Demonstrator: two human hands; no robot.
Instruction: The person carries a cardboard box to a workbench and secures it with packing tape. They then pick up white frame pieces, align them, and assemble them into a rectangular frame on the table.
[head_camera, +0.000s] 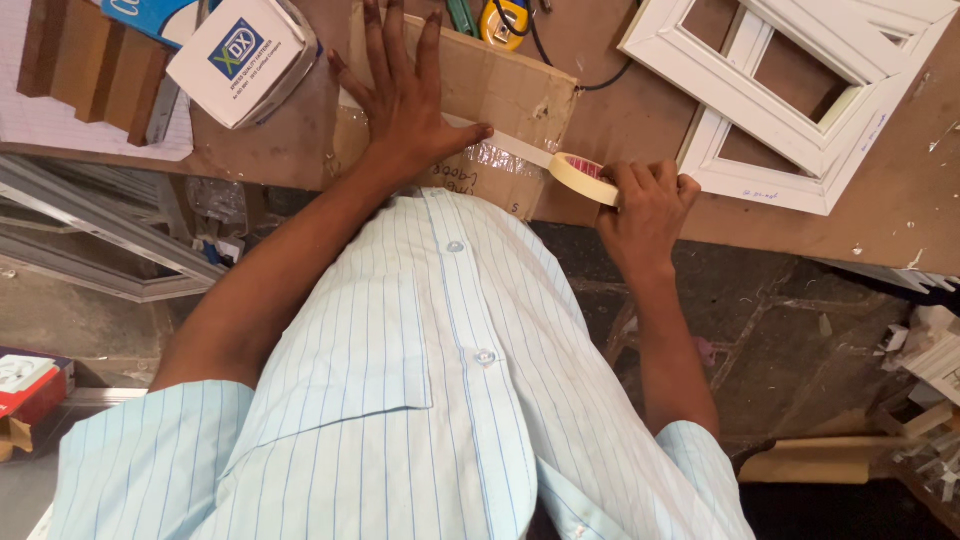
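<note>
Left hand (405, 95) lies flat, fingers spread, pressing a cardboard sheet (500, 90) onto the brown surface (900, 200). Right hand (645, 205) is closed around a roll of masking tape (582, 177) at the surface's near edge. A drawn strip of tape (515, 148) runs from the roll to the left thumb, across the cardboard. White frames (800, 90) sit just right. A white box (240, 60) lies left; a yellow tape measure (503, 20) sits beyond.
</note>
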